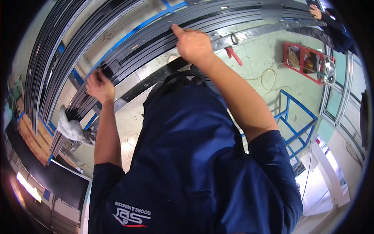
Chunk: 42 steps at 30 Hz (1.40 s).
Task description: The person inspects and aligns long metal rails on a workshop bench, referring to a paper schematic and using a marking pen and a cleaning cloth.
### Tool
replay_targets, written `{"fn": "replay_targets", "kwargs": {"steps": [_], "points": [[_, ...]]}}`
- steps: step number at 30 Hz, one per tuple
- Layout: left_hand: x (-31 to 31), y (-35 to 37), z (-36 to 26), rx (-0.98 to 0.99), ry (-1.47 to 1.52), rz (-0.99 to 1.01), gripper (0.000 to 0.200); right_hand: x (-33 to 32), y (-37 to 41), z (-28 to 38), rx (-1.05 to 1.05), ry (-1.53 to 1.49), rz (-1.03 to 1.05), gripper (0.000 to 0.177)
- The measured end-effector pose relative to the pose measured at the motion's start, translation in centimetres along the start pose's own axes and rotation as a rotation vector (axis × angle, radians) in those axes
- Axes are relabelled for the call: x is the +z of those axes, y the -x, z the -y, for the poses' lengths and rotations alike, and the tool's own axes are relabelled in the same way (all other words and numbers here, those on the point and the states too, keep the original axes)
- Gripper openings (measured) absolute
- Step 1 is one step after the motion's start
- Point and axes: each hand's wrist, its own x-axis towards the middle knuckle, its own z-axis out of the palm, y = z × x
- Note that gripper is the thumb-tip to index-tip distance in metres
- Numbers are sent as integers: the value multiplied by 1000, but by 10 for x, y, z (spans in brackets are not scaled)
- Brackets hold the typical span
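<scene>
Long dark metal profiles (150, 52) run diagonally across the view in front of me. My left hand (100, 86) is at their left part, its curled fingers and thumb at a small black block (106, 68) that sits on the profiles. Part of that grip is hidden by the fingers. Farther right, my right hand (193, 45) lies over the profiles with the index finger stretched out, its tip touching a dark strip. The other fingers of this hand are bent under, and nothing shows in it.
More profiles (50, 50) are stacked at the left on blue racks. A white cloth-like bundle (70, 126) hangs nearby. A red-handled tool (233, 55) and tape roll (234, 38) are by the bench edge. Beyond stand a red case (306, 62), blue frame (298, 113) and another person's hand (315, 11).
</scene>
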Motion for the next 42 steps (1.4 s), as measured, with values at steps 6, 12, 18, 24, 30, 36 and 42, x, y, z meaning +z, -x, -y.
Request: {"fn": "replay_targets", "kwargs": {"steps": [6,12,18,24,30,36,42], "points": [[-1,0,-5,-31,34,-3,16,-6,-1,2,-8,23,53,55],[-5,1,-7,-24,49,-1,15,-16,-2,9,32,53,165,60],[-10,0,-9,-34,45,31,15,-16,-3,10,29,82,165,62],[-10,0,-9,-40,102,34,14,-19,-3,14,29,84,166,59],[-9,0,-8,-39,92,33,13,-21,-4,15,40,102,189,60],[-6,0,-5,-45,75,23,12,-20,-3,15,34,68,165,61],[-6,1,-7,-38,151,-5,11,-16,-4,13,24,75,124,64]]}}
